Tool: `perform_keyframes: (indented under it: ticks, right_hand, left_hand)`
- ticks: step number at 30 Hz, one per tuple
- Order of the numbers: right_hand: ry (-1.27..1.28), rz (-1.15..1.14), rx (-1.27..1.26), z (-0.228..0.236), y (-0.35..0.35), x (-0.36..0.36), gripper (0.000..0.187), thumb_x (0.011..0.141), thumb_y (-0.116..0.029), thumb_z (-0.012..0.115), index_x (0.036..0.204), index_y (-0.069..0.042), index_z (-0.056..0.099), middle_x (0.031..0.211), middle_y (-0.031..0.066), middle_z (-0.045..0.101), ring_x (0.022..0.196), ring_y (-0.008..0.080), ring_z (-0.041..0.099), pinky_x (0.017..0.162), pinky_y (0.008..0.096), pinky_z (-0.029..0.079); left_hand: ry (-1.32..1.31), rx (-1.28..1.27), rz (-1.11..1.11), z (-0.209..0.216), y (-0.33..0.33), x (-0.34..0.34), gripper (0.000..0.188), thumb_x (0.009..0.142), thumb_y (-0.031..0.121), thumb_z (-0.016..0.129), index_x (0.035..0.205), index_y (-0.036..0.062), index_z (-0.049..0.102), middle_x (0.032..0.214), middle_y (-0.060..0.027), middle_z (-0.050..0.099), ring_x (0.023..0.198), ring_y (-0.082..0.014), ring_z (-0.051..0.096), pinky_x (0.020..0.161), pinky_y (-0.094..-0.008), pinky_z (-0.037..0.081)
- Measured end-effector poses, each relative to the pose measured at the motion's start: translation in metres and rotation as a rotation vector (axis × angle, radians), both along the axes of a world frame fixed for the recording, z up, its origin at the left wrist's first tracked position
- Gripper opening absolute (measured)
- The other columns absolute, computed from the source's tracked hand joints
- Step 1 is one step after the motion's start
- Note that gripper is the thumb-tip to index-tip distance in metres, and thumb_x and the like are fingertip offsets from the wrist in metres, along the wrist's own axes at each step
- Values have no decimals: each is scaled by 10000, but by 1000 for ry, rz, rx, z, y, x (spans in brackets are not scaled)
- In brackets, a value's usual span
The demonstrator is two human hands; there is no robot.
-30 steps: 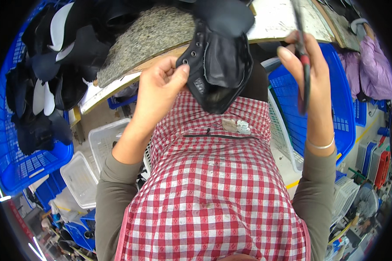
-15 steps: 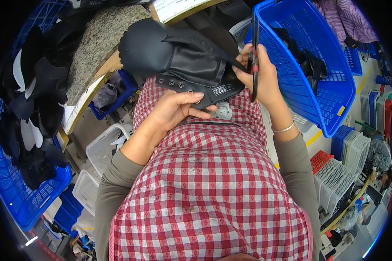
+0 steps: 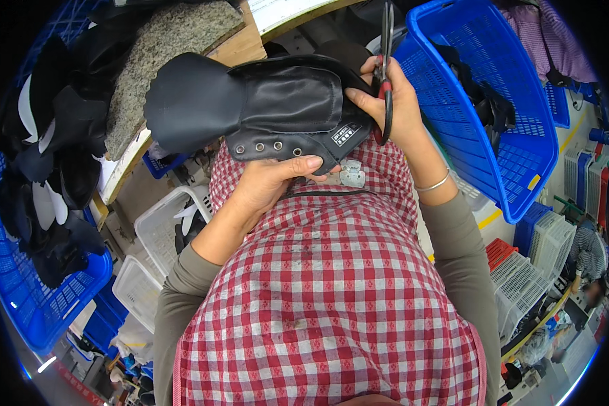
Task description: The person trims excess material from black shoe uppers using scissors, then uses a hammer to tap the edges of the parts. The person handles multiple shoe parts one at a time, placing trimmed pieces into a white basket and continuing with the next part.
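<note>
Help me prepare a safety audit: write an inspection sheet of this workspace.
Surface: white table with a speckled slab; partly out of view.
Job's things: black shoe upper, red-and-black tool; both in hand.
Clutter: black pieces heaped in the left blue basket; more inside the right blue basket.
Hands: left hand pinches the upper's lower edge; right hand grips the tool.
Cables: nothing clearly seen.
Surroundings: stacked crates, yellow floor line, another person's purple clothing.
</note>
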State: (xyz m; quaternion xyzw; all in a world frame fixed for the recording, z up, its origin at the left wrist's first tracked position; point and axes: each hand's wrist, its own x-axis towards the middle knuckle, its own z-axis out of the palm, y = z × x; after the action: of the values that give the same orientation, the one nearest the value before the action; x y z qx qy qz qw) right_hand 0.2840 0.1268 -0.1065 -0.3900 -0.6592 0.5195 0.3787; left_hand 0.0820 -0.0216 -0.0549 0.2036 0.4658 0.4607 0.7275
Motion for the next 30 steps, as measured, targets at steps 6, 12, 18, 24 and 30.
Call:
perform_keyframes:
  ticks: [6,12,18,24,30]
  right_hand:
    - [-132,-123,-12,-14,-34,20,460,828,-167,871,1162,-54,575,900,38,658,835,113,625,763,297,518]
    - [170,-6,-160,37,-37,28,315,980,-107,728,1213,-1,544,949,95,711,826,135,665,738,271,543]
    - [68,-10,604,111,15,16,360,896,43,775,1192,11,573,951,82,704,845,132,690,735,268,558]
    - [-296,282,198,81,10,-42,512,836,-209,867,1261,-82,611,1057,118,770,953,267,769,828,349,583]
    - [-233,472,-89,43,12,-35,388,845,-152,846,1174,-44,672,1031,101,750,979,203,732,888,334,558]
  left_hand:
    - [358,47,-1,6,0,10,282,936,0,676,1203,-83,641,1108,-136,715,967,-166,692,874,-302,555]
    - [1108,554,230,64,22,-57,246,944,-5,614,1180,-36,676,1045,-115,726,973,-154,686,868,-310,540]
    - [1082,621,-141,79,72,-94,268,933,19,643,1196,-4,689,1057,-46,728,976,-107,655,906,-253,502]
    - [454,218,-129,16,75,-73,386,946,-1,666,1321,9,577,1051,-53,734,954,-91,684,894,-220,534]
    - [557,504,-357,12,42,-76,572,845,-9,742,1390,40,574,1297,-47,640,1228,-147,589,1059,-323,456]
